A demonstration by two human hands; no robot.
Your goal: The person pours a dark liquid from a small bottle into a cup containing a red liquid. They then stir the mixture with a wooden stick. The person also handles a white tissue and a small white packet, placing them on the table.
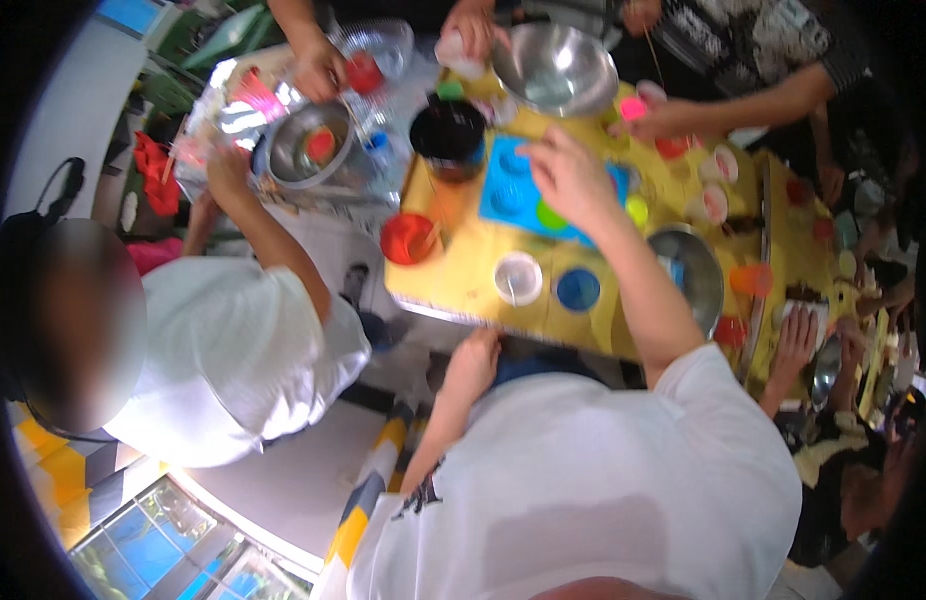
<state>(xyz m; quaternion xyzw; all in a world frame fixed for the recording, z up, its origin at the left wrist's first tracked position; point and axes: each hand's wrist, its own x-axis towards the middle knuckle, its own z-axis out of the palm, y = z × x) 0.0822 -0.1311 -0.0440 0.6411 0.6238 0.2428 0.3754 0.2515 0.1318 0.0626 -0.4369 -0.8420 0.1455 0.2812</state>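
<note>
My right hand [568, 178] reaches over a blue mold [505, 188] with round hollows, lying on the yellow tabletop [443, 285]. Its fingers are bent and drawn together; anything between them is too blurred to name. A green round piece [550, 216] shows on the mold just below this hand. Lower down, my left hand [473, 360] is at the near table edge, its fingers mostly hidden. Near the mold are a black pot [449, 140], a red bowl [409, 239], a white cup [518, 278] with a thin stick and a blue cup [578, 289].
A large steel bowl [555, 70] stands at the far side, and another steel bowl [695, 275] by my right forearm. An orange cup [751, 280] is farther right. Co-workers' hands work around the tables. At left, a person in white reaches near a steel basin [308, 150].
</note>
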